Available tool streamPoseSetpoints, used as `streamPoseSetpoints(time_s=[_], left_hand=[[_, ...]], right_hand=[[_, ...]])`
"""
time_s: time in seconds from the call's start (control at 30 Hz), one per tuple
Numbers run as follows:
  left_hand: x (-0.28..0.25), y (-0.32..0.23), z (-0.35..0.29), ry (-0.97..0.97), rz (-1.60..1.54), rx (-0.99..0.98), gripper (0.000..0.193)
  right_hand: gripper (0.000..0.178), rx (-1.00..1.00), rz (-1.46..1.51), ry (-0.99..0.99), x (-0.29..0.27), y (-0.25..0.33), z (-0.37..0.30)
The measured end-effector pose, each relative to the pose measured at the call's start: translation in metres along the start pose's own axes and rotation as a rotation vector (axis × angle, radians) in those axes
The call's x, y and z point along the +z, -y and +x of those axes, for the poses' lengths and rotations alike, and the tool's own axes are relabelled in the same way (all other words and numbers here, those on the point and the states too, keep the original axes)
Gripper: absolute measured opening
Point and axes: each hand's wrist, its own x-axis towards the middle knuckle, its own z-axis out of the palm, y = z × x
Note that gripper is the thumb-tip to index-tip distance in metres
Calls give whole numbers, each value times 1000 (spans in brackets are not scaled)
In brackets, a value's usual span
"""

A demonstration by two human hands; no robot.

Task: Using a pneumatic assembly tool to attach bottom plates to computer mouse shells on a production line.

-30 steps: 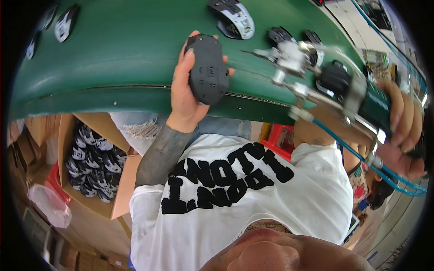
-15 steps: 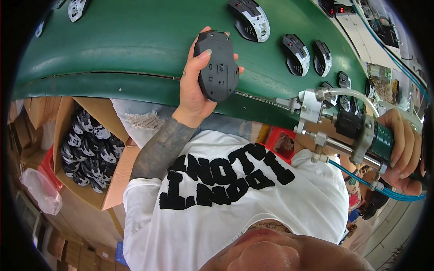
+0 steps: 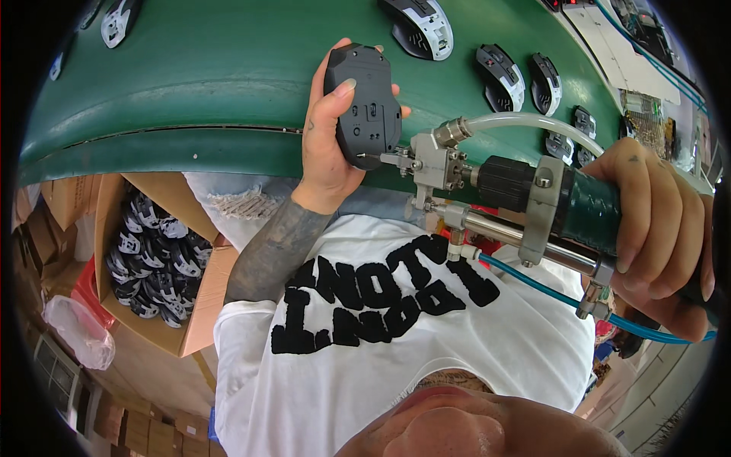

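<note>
My left hand (image 3: pixel 329 145) is closed around a black computer mouse (image 3: pixel 364 103), its underside with screw holes turned up. The thumb presses on that underside and fingertips show at the far edge. In my right hand (image 3: pixel 659 221) is a powered screwdriver (image 3: pixel 586 209) with a metal feed head (image 3: pixel 438 161), a clear hose (image 3: pixel 533 122) and blue air tubes (image 3: pixel 533 288). The screwdriver's thin tip reaches the lower end of the mouse, near a corner hole. Whether it sits in the hole I cannot tell.
Several black and white mice (image 3: pixel 499 78) lie along the green conveyor belt (image 3: pixel 213 68). An open cardboard box (image 3: pixel 199 305) full of mice stands at the left, beside a clear plastic bag (image 3: pixel 80 331). Equipment and more tubing fill the far right.
My right hand has brought the screwdriver leftward, so its tip now meets the lower end of the mouse. My left hand and the mouse have barely shifted.
</note>
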Motion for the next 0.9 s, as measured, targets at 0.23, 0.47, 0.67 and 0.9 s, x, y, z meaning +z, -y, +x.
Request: streamPoseSetpoints(time_s=[0.23,0.47,0.67,0.9], left_hand=[[3,0,0,-11,-15,14,58],[-6,-50,13,33,1957,829,64],[13,-67,-4,558,1823,607,64],[14,-38,-13,473,1661,920,25]], right_hand=[[47,36,-29,12,-35,2,10],[48,71,-94,20,3,16,-3],[48,52,-124,13,-11,60,-21],[49,73,-171,3,-7,9,-13]])
